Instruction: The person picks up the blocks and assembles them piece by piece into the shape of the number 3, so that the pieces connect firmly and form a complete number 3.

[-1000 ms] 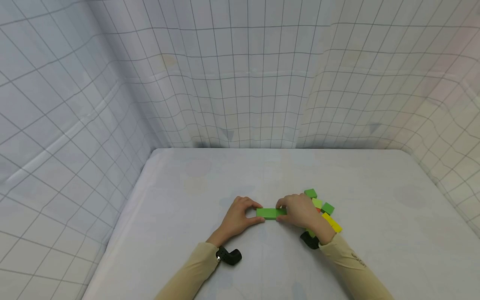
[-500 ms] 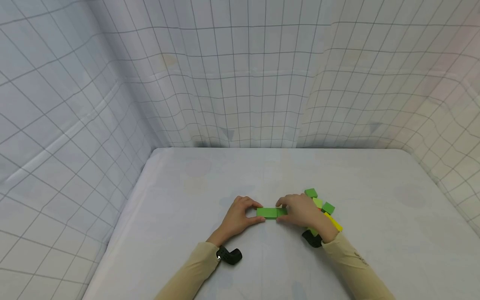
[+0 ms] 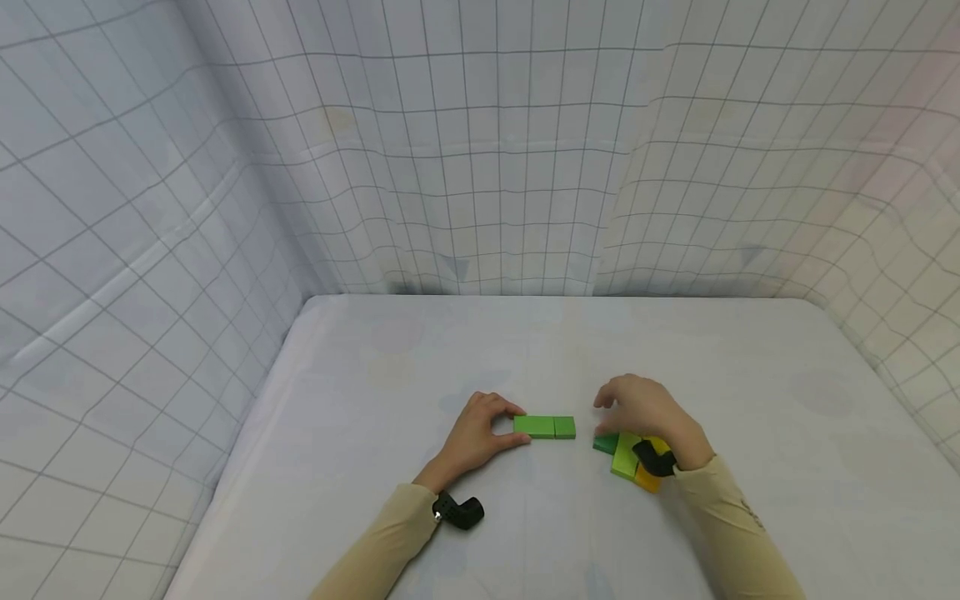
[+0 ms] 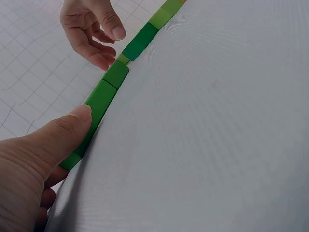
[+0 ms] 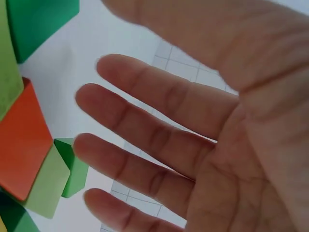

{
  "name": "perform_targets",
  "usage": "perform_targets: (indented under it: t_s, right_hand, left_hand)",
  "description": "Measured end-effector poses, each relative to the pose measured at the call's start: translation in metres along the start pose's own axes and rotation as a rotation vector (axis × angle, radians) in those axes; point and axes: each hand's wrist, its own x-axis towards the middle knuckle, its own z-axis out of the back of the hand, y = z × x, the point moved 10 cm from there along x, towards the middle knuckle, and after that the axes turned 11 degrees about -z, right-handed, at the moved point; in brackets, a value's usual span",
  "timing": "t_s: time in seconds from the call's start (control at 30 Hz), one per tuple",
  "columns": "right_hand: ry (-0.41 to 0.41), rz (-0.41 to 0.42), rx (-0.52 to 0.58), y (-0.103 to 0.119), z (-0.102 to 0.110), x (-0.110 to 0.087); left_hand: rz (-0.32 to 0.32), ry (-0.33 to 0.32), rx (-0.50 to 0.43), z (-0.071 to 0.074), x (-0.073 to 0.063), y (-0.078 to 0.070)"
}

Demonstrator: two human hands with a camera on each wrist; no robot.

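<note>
My left hand (image 3: pixel 474 431) pinches the left end of a long green block (image 3: pixel 533 427) between thumb and fingers on the table. A shorter green block (image 3: pixel 565 427) lies end to end with it, forming one straight row. In the left wrist view the thumb presses along the side of the long green block (image 4: pixel 99 101). My right hand (image 3: pixel 643 408) hovers over the pile of blocks at the right, fingers loosely spread and holding nothing. Under and beside it show a dark green block (image 3: pixel 604 443) and a light green block (image 3: pixel 624 457).
A yellow-orange block (image 3: pixel 647 479) sits at the near side of the pile. In the right wrist view an orange-red block (image 5: pixel 25 142) lies among several green ones. The white table (image 3: pixel 420 350) is bordered by grid-patterned cloth (image 3: pixel 480 167).
My right hand has let go of the shorter green block and moved right and up, over the pile. The left hand stays on the long green block.
</note>
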Motion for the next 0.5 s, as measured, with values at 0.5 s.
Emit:
perform_targets:
  t_s: [0.5]
  right_hand:
    - [0.058,0.047,-0.013,-0.0004,-0.0110,-0.0002]
  left_hand:
    - [0.005,0.005,-0.008,0.0005,-0.0003,-0.0011]
